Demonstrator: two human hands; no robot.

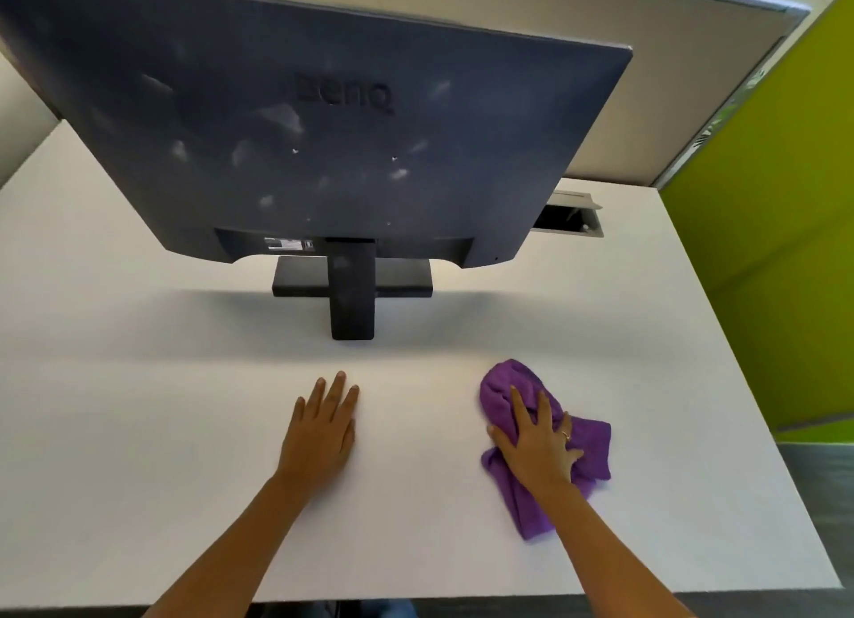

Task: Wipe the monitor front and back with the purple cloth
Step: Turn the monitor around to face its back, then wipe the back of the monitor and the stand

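The monitor (323,123) stands on the white desk (138,432) with its dark back panel facing me, dotted with pale dusty smudges. Its stand (351,289) reaches toward me. The purple cloth (591,442) lies crumpled on the desk to the right of the stand. My right hand (536,442) rests flat on top of the cloth, fingers spread. My left hand (323,428) lies flat and open on the bare desk in front of the stand, holding nothing. The screen side is hidden.
A cable opening with a grey lid (570,213) sits in the desk behind the monitor's right edge. A beige partition (670,109) runs along the far side, and a green wall (776,248) stands to the right. The desk's right edge is near the cloth.
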